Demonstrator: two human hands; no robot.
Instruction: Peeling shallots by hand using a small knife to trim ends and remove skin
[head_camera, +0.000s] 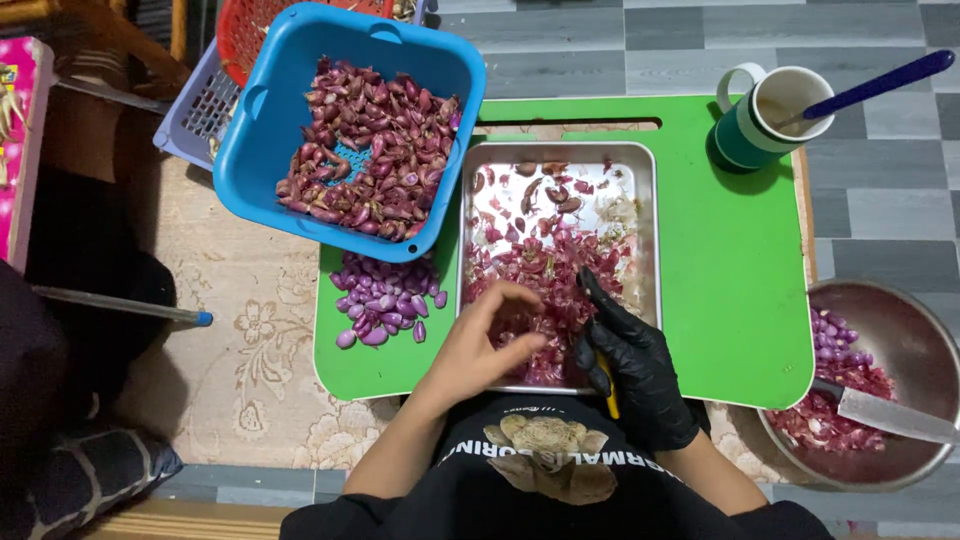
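My left hand (480, 345) is bare, its fingers curled together over the near part of a metal tray (650, 200) full of purple shallot skins (540, 265); what it pinches is hidden. My right hand (630, 365) wears a black glove and grips a small yellow-handled knife (607, 388), forefinger stretched toward the skins. A pile of peeled shallots (385, 300) lies on the green board (740, 270) to the left of the tray. A blue basket (260, 140) holds unpeeled shallots (370, 150).
A green-and-white mug (760, 125) with a blue-handled utensil (880, 80) stands at the board's far right. A steel bowl (915, 340) with peeled shallots, skins and a large knife blade (895, 415) sits on the floor at right. Red and lilac baskets stand behind the blue one.
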